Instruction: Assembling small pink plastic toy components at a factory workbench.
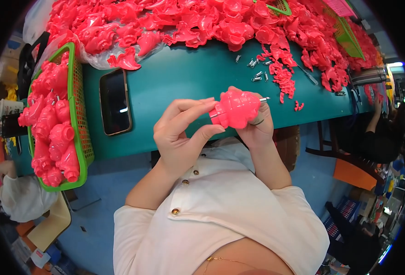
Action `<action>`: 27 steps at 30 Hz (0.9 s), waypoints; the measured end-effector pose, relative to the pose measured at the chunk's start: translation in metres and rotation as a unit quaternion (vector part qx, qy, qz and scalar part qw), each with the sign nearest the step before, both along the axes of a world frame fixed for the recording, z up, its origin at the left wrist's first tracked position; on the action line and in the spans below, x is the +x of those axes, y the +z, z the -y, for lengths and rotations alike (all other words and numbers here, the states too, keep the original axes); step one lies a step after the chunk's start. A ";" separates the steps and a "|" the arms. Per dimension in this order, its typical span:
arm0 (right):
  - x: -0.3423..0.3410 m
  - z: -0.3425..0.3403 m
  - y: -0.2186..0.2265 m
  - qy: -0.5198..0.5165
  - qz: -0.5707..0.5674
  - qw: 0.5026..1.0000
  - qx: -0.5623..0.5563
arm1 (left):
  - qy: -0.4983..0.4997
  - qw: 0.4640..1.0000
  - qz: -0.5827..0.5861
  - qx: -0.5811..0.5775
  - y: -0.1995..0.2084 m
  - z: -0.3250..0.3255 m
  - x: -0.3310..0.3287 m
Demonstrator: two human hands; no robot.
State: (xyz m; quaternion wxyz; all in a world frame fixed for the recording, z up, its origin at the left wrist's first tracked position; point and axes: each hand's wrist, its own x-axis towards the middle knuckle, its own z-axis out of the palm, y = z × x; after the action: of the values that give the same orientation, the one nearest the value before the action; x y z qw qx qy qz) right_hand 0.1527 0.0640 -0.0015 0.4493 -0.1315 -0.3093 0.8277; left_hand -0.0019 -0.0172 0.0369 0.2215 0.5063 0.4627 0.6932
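Observation:
Between my two hands, over the table's front edge, is a glossy pink hollow plastic toy body (237, 110). A thin metal piece (264, 99) juts from its right side, and another bit of metal shows at its left end. My left hand (179, 130) pinches that narrow left end with thumb and fingers. Cupped from behind and below, my right hand (260, 126) grips the wider part; most of its fingers are hidden by the plastic. Beyond the right hand lie several small metal springs (256, 79) and a cluster of small pink pieces (283, 80).
A green basket (79, 133) of assembled pink bodies stands at the left, beside a dark-screened phone (115, 103). Loose pink shells (188, 25) heap along the far side of the green table (166, 91). A screwdriver (309, 75) lies right. Other people sit at both sides.

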 end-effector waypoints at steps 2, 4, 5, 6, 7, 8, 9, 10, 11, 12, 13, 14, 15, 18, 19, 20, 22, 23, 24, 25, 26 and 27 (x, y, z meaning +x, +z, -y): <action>-0.001 -0.001 0.009 0.016 0.023 0.999 0.017 | 0.003 0.999 -0.032 -0.011 0.005 0.003 -0.006; -0.009 -0.001 0.023 0.003 0.019 0.982 0.187 | 0.007 0.998 -0.063 -0.023 0.005 0.003 -0.009; -0.010 0.001 0.027 0.003 0.018 0.982 0.186 | 0.002 0.997 -0.071 -0.001 0.003 0.003 -0.010; -0.010 0.005 0.031 -0.008 0.063 0.982 0.179 | -0.002 0.997 -0.080 0.021 0.001 0.003 -0.010; -0.010 0.007 0.033 -0.019 0.109 0.979 0.171 | -0.003 0.997 -0.080 0.021 0.001 0.004 -0.011; -0.011 0.008 0.032 -0.020 0.108 0.979 0.171 | 0.004 0.996 -0.088 0.030 0.001 0.004 -0.010; -0.011 0.008 0.031 -0.015 0.107 0.981 0.159 | 0.012 0.995 -0.096 0.040 0.001 0.004 -0.010; -0.012 0.008 0.030 -0.011 0.107 0.983 0.148 | 0.011 0.994 -0.096 0.040 -0.001 0.006 -0.011; -0.012 0.008 0.029 -0.011 0.106 0.983 0.148 | 0.004 0.994 -0.104 0.039 -0.004 0.008 -0.013; -0.012 0.008 0.027 -0.008 0.097 0.982 0.163 | -0.003 0.993 -0.112 0.039 -0.006 0.008 -0.015; -0.013 0.007 0.026 -0.006 0.088 0.980 0.178 | -0.003 0.993 -0.114 0.039 -0.005 0.007 -0.016; -0.013 0.007 0.026 -0.005 0.088 0.980 0.178 | -0.005 0.992 -0.117 0.043 -0.005 0.007 -0.017; -0.014 0.007 0.027 -0.009 0.089 0.980 0.177 | -0.006 0.992 -0.121 0.047 -0.005 0.008 -0.018; -0.017 0.004 0.027 -0.017 0.086 0.979 0.186 | -0.010 0.992 -0.120 0.037 -0.003 0.008 -0.021; -0.019 0.003 0.027 -0.022 0.082 0.977 0.194 | -0.008 0.992 -0.122 0.039 -0.001 0.005 -0.023; -0.021 0.003 0.028 -0.016 0.077 0.978 0.195 | -0.011 0.990 -0.136 0.021 -0.001 0.003 -0.027; -0.021 0.002 0.032 -0.042 0.144 0.964 0.219 | 0.012 0.988 -0.156 -0.015 0.006 0.004 -0.028; -0.019 0.002 0.031 -0.037 0.139 0.964 0.223 | 0.034 0.986 -0.159 -0.031 0.008 0.001 -0.024; -0.019 0.006 0.033 -0.051 0.190 0.955 0.221 | 0.022 0.984 -0.174 -0.018 0.008 0.001 -0.026; -0.019 0.008 0.035 -0.065 0.240 0.943 0.219 | -0.007 0.983 -0.180 -0.032 0.009 0.003 -0.027; -0.017 0.009 0.033 -0.059 0.234 0.932 0.270 | -0.039 0.981 -0.182 -0.048 0.008 0.006 -0.024; -0.018 0.012 0.033 -0.050 0.226 0.933 0.275 | -0.059 0.981 -0.179 -0.032 0.001 0.004 -0.022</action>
State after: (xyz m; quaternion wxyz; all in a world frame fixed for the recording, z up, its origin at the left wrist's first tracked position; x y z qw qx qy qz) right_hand 0.1349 0.0523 0.0312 0.4269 -0.2014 -0.6108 0.6357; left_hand -0.0234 -0.0208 0.0380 0.1917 0.6415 0.4862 0.5616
